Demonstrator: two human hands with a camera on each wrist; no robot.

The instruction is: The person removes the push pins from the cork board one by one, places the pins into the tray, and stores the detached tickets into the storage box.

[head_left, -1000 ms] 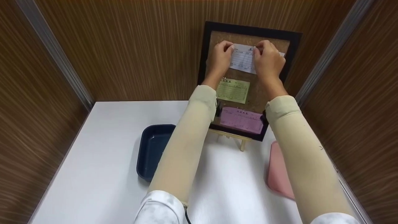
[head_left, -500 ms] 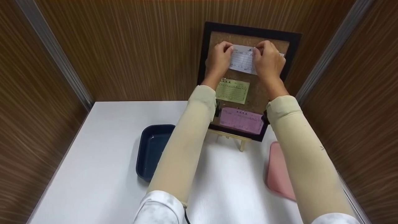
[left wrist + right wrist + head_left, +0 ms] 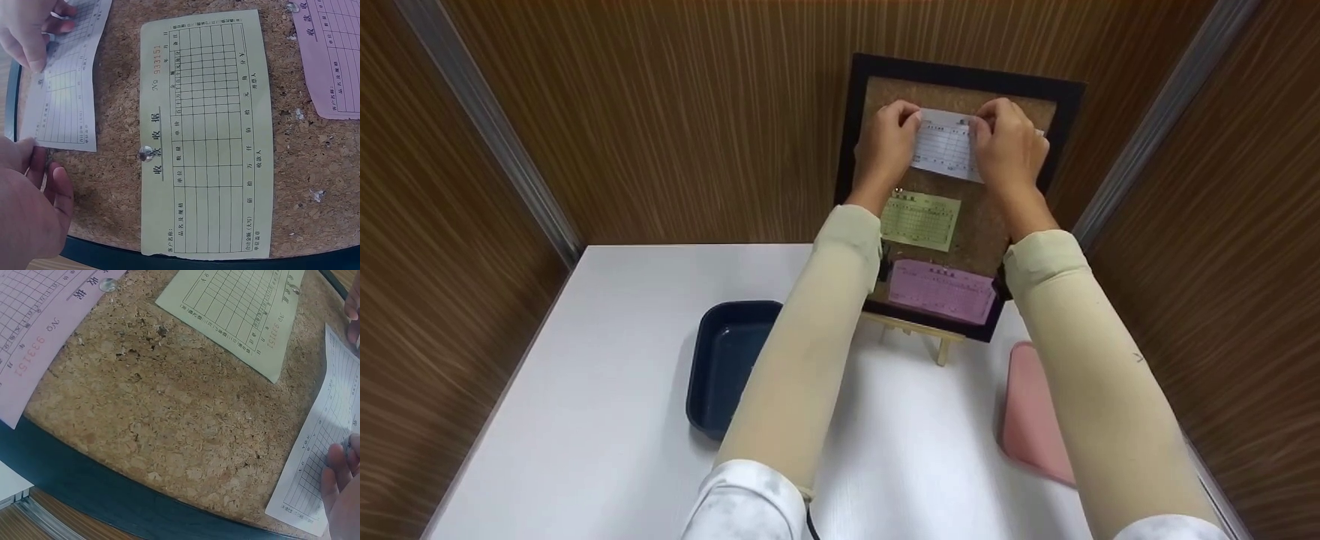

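A white receipt slip (image 3: 943,146) lies against the upper part of a black-framed cork board (image 3: 979,225). My left hand (image 3: 885,146) pinches the slip's upper left corner between thumb and fingers. At the middle of its top edge, my right hand (image 3: 1009,146) has thumb and fingertips pinched together on what appears to be a small clear push pin, mostly hidden; a slight glint shows there in the right wrist view. Below hangs a yellow-green receipt (image 3: 208,135), held by a clear push pin (image 3: 147,153). A pink receipt (image 3: 941,291) is fixed lower down, with its own clear pin (image 3: 108,284).
The board leans back on a small wooden easel (image 3: 943,351) near the wood-panelled back wall (image 3: 697,127). A dark blue tray (image 3: 701,375) stands left on the white table (image 3: 585,390), partly behind my left arm. A pink tray (image 3: 1035,420) sits right, partly covered by my right arm.
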